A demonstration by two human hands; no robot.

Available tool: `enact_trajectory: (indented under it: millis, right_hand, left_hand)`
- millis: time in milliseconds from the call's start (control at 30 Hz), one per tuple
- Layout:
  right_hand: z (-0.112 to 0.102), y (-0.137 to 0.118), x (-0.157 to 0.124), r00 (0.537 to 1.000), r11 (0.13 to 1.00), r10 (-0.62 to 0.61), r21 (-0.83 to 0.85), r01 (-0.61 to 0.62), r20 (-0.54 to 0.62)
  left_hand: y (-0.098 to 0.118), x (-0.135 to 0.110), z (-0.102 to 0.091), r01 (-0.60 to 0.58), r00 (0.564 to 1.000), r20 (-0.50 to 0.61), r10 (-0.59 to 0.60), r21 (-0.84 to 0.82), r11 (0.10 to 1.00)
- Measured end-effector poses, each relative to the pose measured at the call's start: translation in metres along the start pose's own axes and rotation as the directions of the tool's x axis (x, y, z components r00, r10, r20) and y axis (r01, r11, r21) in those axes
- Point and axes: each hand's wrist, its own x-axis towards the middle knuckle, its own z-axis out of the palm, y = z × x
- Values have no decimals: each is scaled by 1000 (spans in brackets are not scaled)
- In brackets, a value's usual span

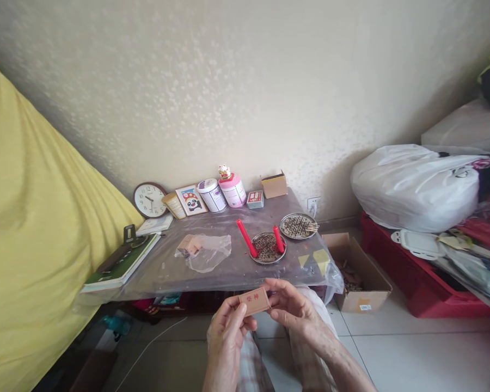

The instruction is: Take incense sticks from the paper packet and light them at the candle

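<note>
Both of my hands are raised above my lap, just in front of a low table (228, 220). Between them I hold a small tan box (254, 301). My left hand (226, 332) pinches its left end with thumb and fingertips. My right hand (294, 307) grips its right end, fingers curled behind it. My wrists and checked trousers are cut off by the lower edge of the view.

The top of the box has two red characters, too small to read. My fingers hide both of its ends.

On the table a round metal tray (265, 251) holds two red candles (247, 238), both tilted. A wall clock (149, 200) leans at the back; its numerals are too small to make out. Beside it stands a card with a cartoon panda (191, 200). The labels on the pink jar (232, 190) are illegible. A crumpled clear bag (206, 251) blurs whatever is inside it.
</note>
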Motion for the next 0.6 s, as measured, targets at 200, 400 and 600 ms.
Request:
enact_trajectory:
  millis: [200,400,600]
  right_hand:
    - [-1,2,-3,999,995,-11,-96,7,-43]
    - [4,5,-2,992,994,-107,15,108,-61]
    - [7,15,-3,989,988,-123,87,130,-86]
  left_hand:
    - [-3,4,-3,18,1000,-20,-17,11,1000]
    - [-6,7,-2,64,998,-18,-65,-51,997]
    - [-2,6,-1,122,988,117,-96,-237,964]
